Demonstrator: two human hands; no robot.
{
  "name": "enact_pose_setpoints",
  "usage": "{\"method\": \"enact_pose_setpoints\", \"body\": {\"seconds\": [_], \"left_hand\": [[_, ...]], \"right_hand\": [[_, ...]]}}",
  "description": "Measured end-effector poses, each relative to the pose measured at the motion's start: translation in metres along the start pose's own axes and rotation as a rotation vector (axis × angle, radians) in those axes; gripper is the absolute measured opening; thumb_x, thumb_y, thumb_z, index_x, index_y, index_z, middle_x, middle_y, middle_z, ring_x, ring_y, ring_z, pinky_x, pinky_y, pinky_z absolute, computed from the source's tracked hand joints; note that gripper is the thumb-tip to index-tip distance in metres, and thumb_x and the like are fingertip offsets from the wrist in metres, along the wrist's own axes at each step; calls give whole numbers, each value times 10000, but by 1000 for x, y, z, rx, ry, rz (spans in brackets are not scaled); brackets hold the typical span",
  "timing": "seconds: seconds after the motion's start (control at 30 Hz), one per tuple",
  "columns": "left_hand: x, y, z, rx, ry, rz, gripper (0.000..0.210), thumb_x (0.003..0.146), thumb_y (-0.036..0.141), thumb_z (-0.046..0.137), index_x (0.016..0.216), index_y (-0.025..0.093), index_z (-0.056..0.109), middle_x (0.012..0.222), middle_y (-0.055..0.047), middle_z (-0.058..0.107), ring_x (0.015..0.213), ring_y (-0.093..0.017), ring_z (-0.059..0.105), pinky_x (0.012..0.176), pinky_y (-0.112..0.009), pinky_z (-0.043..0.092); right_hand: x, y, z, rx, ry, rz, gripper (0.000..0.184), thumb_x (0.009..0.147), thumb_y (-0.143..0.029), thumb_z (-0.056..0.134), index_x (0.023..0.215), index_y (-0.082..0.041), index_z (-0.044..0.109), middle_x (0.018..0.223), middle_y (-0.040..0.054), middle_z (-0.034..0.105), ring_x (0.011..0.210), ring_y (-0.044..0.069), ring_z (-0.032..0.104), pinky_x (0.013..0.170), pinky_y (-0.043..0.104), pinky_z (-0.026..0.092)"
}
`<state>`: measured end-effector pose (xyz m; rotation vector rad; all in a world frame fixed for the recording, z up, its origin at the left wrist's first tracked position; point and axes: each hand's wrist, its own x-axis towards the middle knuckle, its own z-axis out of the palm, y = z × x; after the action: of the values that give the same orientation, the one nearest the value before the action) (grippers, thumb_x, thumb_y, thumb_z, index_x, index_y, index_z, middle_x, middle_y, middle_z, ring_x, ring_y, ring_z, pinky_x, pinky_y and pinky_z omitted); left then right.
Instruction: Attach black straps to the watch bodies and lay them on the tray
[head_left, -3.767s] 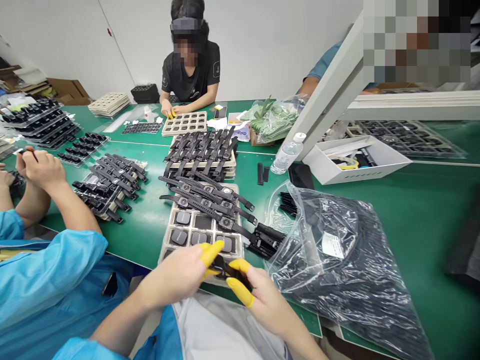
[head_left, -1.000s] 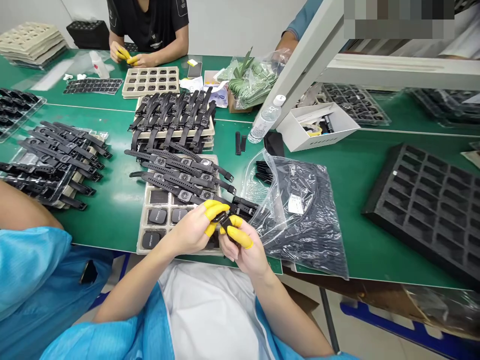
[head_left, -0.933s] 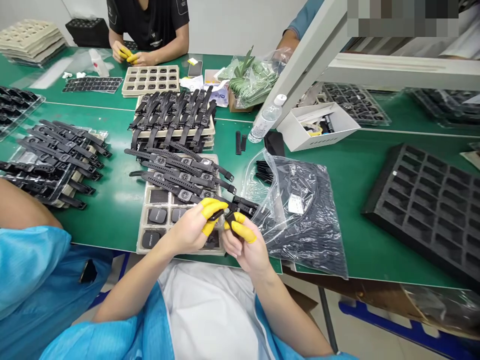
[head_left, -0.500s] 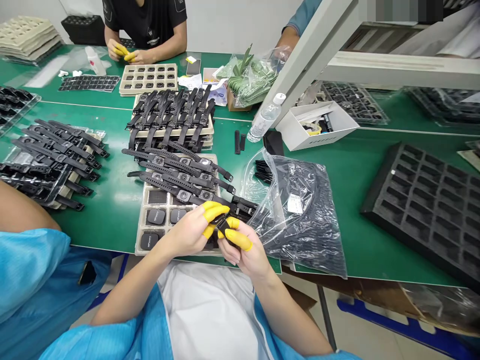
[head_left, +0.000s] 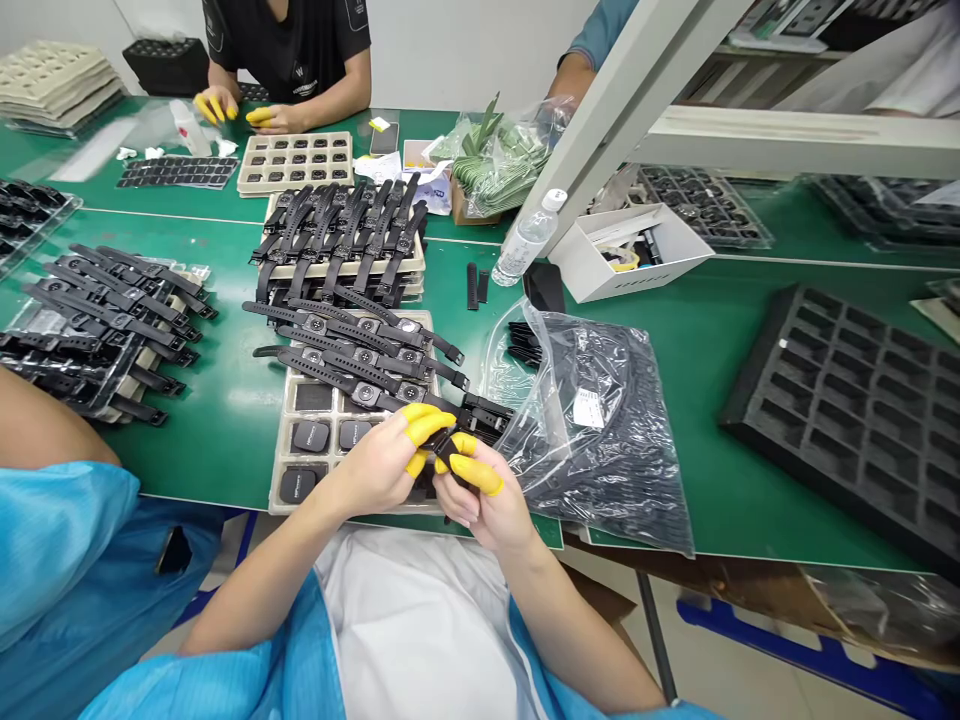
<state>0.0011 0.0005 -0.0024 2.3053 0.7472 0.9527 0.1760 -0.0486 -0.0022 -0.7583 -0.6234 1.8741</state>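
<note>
Both my hands meet over the near edge of a beige compartment tray (head_left: pixel 279 470). Yellow finger covers sit on my fingertips. My left hand (head_left: pixel 390 455) pinches a small black watch case (head_left: pixel 437 437), partly hidden by the fingers. Against it, my right hand (head_left: pixel 480 490) grips a black watch strap (head_left: pixel 448 450), most of which the fingers hide. Square black watch cases (head_left: pixel 311 435) lie in the tray's front pockets. Across its back lie several watches with black straps (head_left: pixel 367 355), backs up.
Right of the tray lies a clear bag of black straps (head_left: pixel 607 420). A black foam tray (head_left: pixel 847 400) is at the far right. Behind stand a water bottle (head_left: pixel 531 240) and a white box (head_left: pixel 637 255). More strapped watches (head_left: pixel 127 300) lie left. A co-worker (head_left: pixel 292 60) sits opposite.
My hands stay almost in place, still closed on the watch case and strap. Across the table, the co-worker's hands have moved apart.
</note>
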Motion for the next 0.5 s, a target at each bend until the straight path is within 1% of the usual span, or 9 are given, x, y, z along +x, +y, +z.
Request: {"method": "enact_pose_setpoints", "body": {"seconds": [0.1, 0.2, 0.3, 0.4, 0.5], "left_hand": [[1, 2, -2, 13, -16, 1, 523, 997, 90, 390, 1510, 183, 427, 1321, -172, 596, 1248, -273, 591, 1042, -458, 572], [2, 4, -6, -18, -38, 13, 488, 1032, 168, 399, 1520, 170, 415, 1321, -181, 591, 1238, -280, 583, 1045, -463, 566], [2, 4, -8, 46, -39, 17, 442, 1034, 189, 410, 1469, 146, 471, 1258, -178, 608, 1184, -278, 593, 1018, -456, 571], [2, 3, -8, 120, -76, 8, 410, 1027, 194, 439, 1426, 136, 507, 1217, -171, 625, 1143, -276, 603, 997, -453, 576], [1, 2, -9, 36, -86, 6, 409, 1040, 174, 412, 1440, 159, 493, 1235, -155, 645, 1149, -254, 624, 1001, -423, 577]], "right_hand": [[1, -3, 1, 56, 0, 7, 283, 909, -401, 730, 780, -217, 558, 417, -120, 346, 357, 65, 203, 333, 176, 240], [1, -5, 1, 40, 18, 1, 289, 915, -400, 728, 779, -216, 551, 423, -119, 351, 359, 63, 210, 337, 175, 244], [1, -6, 0, -14, 35, 30, 281, 919, -403, 728, 796, -206, 570, 428, -123, 353, 361, 56, 211, 344, 172, 238], [1, -6, -2, -54, 48, 49, 296, 924, -411, 731, 792, -201, 570, 430, -125, 365, 359, 48, 212, 349, 167, 231], [1, -5, -5, -66, 2, 23, 306, 924, -434, 735, 809, -202, 573, 421, -123, 390, 347, 48, 236, 349, 168, 251]]}}
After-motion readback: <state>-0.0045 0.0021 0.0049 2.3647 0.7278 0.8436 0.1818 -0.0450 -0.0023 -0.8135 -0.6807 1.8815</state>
